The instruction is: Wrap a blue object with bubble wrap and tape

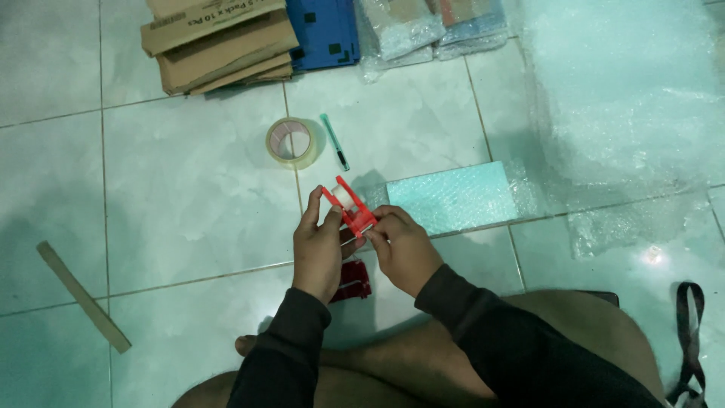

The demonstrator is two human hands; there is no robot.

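Both hands meet over the floor: our left hand (317, 249) and right hand (402, 248) close around a red tape dispenser (349, 208); at 11 o'clock lies a tape roll (291, 141).

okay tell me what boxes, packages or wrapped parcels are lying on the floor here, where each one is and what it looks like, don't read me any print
Flattened cardboard boxes: top left, a brown stack with dark print.
Blue flat pack: top centre, beside the cardboard, blue with black squares.
Bubble-wrapped bundles: top, right of the blue pack, clear wrap over pale contents.
Wrapped parcel: centre, just beyond the right hand, a flat teal rectangle in bubble wrap.
Bubble wrap sheet: right side, spread clear film.
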